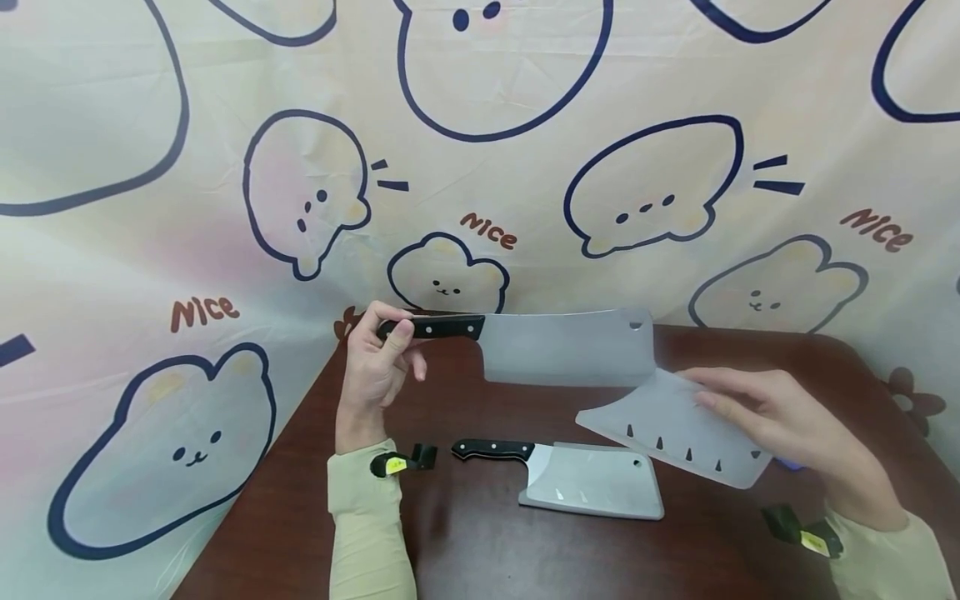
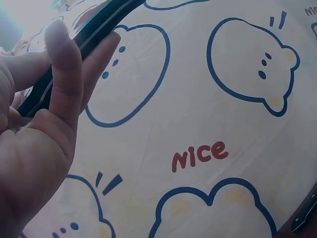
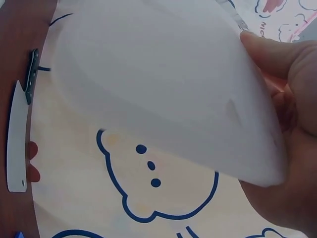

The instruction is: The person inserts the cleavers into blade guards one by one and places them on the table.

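My left hand (image 1: 375, 367) grips the black riveted handle (image 1: 450, 327) of a cleaver, raised above the table. Its wide dull-grey blade (image 1: 566, 348) points right and has a hole near the far upper corner. In the left wrist view the fingers and thumb wrap that dark handle (image 2: 101, 32). My right hand (image 1: 765, 408) pinches a translucent plastic sheet (image 1: 660, 417) with a row of small triangular holes. The sheet's upper corner overlaps the blade's lower right corner in the head view. It looks bent in the right wrist view, where the sheet (image 3: 148, 64) hides part of the fingers.
A second black-handled cleaver (image 1: 592, 483) lies flat on the dark brown table (image 1: 487, 550), below the raised one, handle to the left. Something small and blue (image 1: 789, 463) shows beside the right hand. A cartoon-printed cloth (image 1: 540, 192) hangs behind the table.
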